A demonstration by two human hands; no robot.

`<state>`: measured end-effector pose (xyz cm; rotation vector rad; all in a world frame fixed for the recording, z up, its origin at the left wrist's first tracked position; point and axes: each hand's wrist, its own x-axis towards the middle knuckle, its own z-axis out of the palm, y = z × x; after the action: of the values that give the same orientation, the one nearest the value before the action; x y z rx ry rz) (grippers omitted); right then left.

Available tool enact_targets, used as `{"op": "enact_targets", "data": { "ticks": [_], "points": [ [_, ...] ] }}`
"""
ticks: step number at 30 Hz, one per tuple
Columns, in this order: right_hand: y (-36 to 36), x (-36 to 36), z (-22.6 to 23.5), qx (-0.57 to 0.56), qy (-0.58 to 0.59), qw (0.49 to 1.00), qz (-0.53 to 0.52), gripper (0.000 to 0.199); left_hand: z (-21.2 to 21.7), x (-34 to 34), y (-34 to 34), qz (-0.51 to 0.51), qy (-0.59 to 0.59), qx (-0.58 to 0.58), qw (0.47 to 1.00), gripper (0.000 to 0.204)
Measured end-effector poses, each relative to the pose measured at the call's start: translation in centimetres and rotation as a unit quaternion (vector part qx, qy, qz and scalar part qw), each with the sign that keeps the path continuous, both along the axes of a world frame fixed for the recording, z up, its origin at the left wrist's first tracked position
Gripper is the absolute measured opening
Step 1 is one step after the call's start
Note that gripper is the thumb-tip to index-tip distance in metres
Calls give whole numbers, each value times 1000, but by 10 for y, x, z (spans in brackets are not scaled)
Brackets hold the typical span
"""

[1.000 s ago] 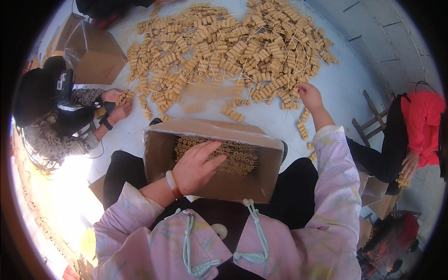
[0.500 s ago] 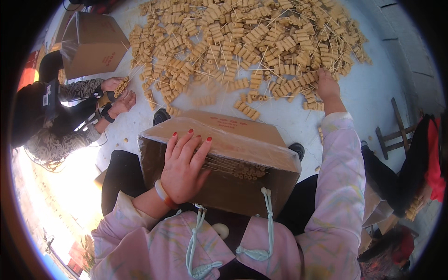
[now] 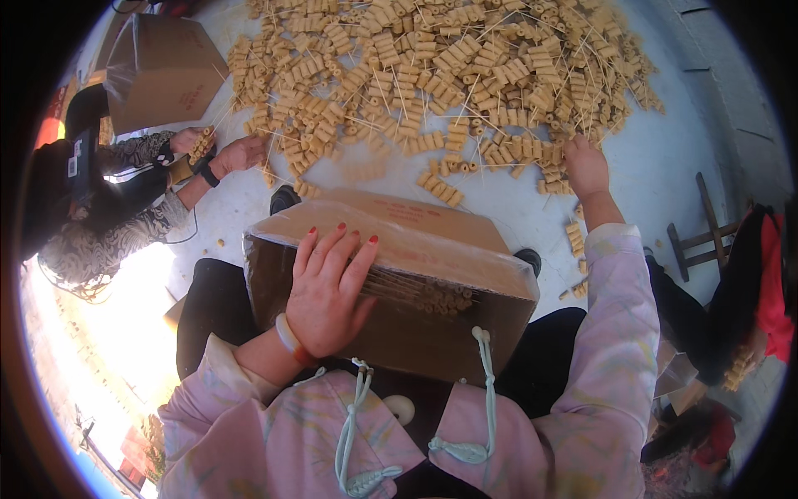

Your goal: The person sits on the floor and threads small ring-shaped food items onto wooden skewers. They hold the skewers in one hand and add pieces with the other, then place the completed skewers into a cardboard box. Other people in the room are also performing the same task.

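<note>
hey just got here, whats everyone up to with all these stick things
The person's right hand reaches to the near right edge of a big heap of tan, stick-mounted pieces; whether it grips one is hard to tell. The left hand, fingers spread, lies across the upper edge of a cardboard box between the legs, with similar pieces inside. On the left, a co-worker holds a stick of pieces beside the heap.
</note>
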<state>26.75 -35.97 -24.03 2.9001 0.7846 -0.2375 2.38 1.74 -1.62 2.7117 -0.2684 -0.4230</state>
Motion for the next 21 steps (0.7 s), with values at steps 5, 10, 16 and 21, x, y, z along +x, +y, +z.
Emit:
{"op": "enact_targets", "data": {
  "ticks": [5,10,16,21],
  "points": [
    [20,-52,-15,383,210,851,-291,6,-1,-5,1,1,-6,-8,1000,80],
    [69,-112,-65,542,471,494,-490,16,-4,-6,2,-1,-2,2,1000,80],
    [89,-113,-98,562,506,407,-512,19,-4,-1,0,8,4,1,1000,78],
    [106,-100,-113,541,478,402,-563,24,-4,1,-1,11,3,3,1000,78]
  ]
}}
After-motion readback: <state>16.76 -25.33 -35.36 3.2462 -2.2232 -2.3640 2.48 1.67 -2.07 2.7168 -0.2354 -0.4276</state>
